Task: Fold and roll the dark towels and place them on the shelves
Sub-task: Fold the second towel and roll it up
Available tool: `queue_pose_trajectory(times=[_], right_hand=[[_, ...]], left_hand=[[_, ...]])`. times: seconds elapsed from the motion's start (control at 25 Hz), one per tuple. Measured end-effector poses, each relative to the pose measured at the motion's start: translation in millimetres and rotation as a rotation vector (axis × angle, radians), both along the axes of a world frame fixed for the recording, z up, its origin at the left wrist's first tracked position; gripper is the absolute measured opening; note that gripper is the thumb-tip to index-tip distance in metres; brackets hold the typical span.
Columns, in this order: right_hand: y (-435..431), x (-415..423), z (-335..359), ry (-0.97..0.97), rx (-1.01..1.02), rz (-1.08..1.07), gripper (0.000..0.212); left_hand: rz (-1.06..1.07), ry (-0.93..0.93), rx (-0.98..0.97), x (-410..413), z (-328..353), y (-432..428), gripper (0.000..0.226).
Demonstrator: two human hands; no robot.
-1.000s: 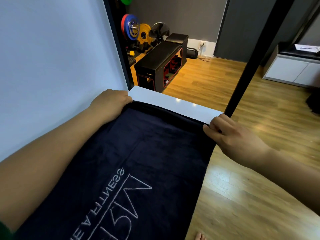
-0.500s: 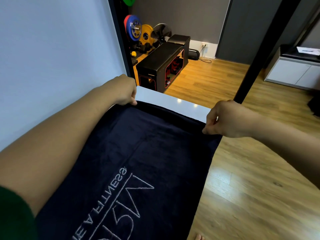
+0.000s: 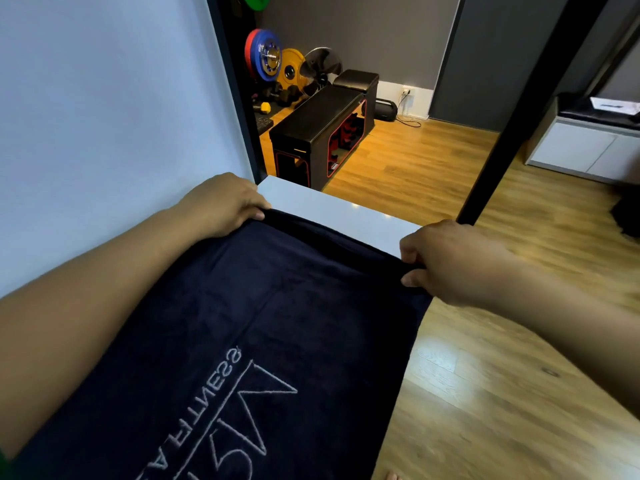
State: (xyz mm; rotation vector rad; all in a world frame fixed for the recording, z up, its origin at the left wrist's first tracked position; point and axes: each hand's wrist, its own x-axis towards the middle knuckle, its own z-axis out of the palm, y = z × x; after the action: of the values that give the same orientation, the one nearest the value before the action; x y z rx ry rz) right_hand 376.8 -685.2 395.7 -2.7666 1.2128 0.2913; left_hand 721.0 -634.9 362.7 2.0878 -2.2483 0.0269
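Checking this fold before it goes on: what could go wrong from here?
The towel's right side lies along the table edge above the floor; a sideways pull from the right hand may slide it off. The post stands close behind that hand, so lifting the corner could bump it. The left hand grips the other corner.
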Motion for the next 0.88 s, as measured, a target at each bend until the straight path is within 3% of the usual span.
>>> queue_pose_trajectory(times=[0.12,0.16,0.28,0.36,0.44,0.64,0.88], right_hand=[[24,-8,-22,0.0,-0.352,0.221,0.007],[31,-9,-27,0.014,-0.423,0.285,0.015],[41,-6,-34,0.018,-0.484,0.363,0.027],[39,1,-26,0.058,-0.412,0.373,0.024],[22,7,-10,0.097,-0.182,0.299,0.015],[-18,10,13,0.06,0.255,0.073,0.021],[-14,2,4,-0.022,0.243,0.039,0.025]], left_hand=[[-0.052,-0.321,0.093,-5,8,-1,0.035],[-0.054,-0.381,0.134,-8,13,-4,0.036],[0.07,-0.212,0.219,-14,28,-12,0.028],[0.137,-0.1,0.282,-16,33,-24,0.016],[0.146,-0.132,0.333,-20,36,-36,0.004],[0.026,-0.207,0.39,-11,31,-47,0.016],[-0.014,-0.053,0.365,2,23,-37,0.022]])
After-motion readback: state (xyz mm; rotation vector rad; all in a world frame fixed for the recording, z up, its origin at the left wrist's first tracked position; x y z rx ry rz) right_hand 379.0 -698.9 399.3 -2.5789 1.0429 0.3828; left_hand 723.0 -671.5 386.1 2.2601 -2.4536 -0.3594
